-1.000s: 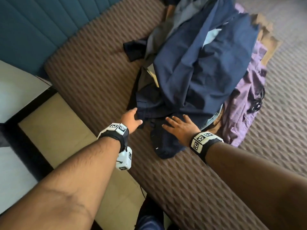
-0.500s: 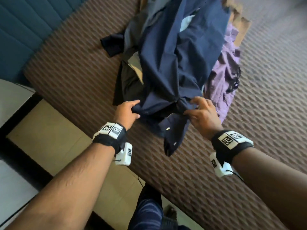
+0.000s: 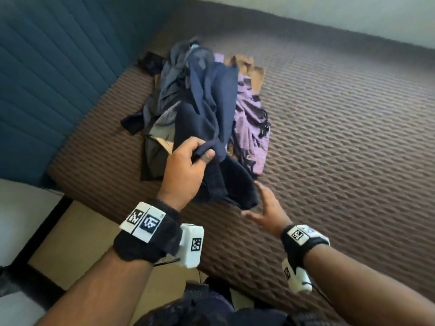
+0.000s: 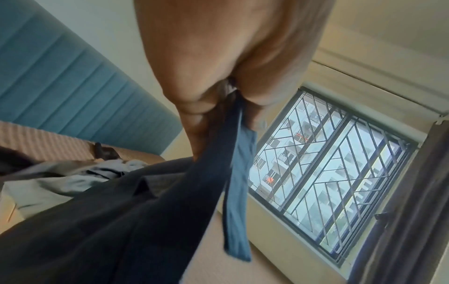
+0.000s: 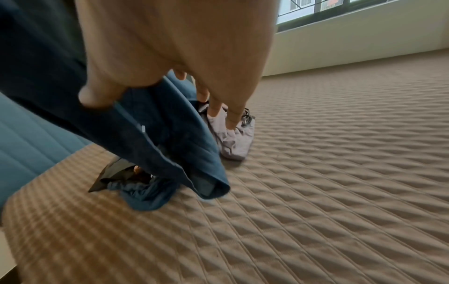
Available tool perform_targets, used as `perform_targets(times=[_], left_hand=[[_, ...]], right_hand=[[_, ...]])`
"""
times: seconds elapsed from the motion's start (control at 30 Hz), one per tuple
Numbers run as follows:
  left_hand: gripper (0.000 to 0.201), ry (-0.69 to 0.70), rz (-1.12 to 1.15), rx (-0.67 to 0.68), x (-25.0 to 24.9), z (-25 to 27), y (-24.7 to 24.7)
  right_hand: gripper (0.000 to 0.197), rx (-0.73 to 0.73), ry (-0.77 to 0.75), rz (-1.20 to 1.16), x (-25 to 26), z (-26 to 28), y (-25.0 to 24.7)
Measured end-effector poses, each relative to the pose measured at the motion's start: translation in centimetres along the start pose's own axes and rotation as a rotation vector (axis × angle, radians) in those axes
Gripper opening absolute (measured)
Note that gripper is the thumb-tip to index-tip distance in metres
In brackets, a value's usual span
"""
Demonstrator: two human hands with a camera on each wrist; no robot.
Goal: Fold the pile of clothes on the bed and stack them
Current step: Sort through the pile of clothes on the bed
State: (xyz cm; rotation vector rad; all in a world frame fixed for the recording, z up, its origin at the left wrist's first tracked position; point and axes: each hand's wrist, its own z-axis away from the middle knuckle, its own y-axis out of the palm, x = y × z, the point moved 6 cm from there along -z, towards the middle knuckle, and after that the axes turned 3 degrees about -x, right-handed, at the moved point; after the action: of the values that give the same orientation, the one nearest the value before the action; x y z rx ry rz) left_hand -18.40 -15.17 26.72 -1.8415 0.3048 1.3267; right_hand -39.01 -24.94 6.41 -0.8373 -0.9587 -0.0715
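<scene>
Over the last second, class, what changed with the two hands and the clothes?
The left hand took hold of the navy garment and lifted it off the pile. The right hand gripped it briefly, then let go and opened. The purple garment stayed on the bed.

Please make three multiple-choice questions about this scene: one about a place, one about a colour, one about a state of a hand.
1. Where does the pile of clothes lie?
A. on the floor
B. on the brown quilted bed
C. in a basket

2. What colour is the garment that the left hand grips?
A. navy blue
B. red
C. white

3. How is the right hand?
A. fist on purple cloth
B. fingers spread, gripping nothing
C. out of view

Answers: 1 B, the quilted cover lies under the pile. 2 A, the navy garment is bunched in the fingers. 3 B, the fingers are straight beside the hanging edge.
</scene>
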Motion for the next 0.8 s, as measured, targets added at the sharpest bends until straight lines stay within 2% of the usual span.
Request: perform_targets(times=[0.07,0.17,0.27,0.37,0.47,0.57,0.67,0.73,0.8], left_hand=[[0.019,-0.042,0.111,-0.061,-2.9,1.7,0.3],[0.004,-0.099,0.332,-0.116,-6.5,4.4,0.4],[0.007,-0.12,0.477,-0.17,-9.5,7.0,0.6],[0.014,-0.143,0.591,-0.223,-11.6,9.1,0.7],[0.01,-0.116,0.652,-0.27,-13.0,10.9,0.7],[0.016,-0.116,0.647,-0.301,-13.3,12.0,0.6],[0.03,-0.096,0.556,-0.273,-12.7,12.6,0.3],[0.047,-0.077,0.453,-0.215,-11.9,12.9,-0.3],[0.053,-0.044,0.32,-0.113,-10.8,13.3,-0.2]], right_hand=[[0.121,0.051,-0.002,0.075,-1.0,2.1,-0.3],[0.12,0.068,-0.01,0.146,-1.9,3.8,-1.4],[0.12,0.026,-0.045,0.22,-2.7,4.4,-3.8],[0.121,0.082,-0.052,0.306,-4.4,5.2,-5.4],[0.111,0.122,-0.127,0.385,-5.7,7.0,-5.8],[0.092,0.074,-0.171,0.136,-6.0,8.0,-6.3],[0.076,-0.171,-0.121,-0.195,-6.6,8.0,-9.0],[0.061,-0.29,-0.147,-0.275,-5.9,8.0,-11.4],[0.045,-0.341,-0.213,-0.274,-4.3,8.0,-13.9]])
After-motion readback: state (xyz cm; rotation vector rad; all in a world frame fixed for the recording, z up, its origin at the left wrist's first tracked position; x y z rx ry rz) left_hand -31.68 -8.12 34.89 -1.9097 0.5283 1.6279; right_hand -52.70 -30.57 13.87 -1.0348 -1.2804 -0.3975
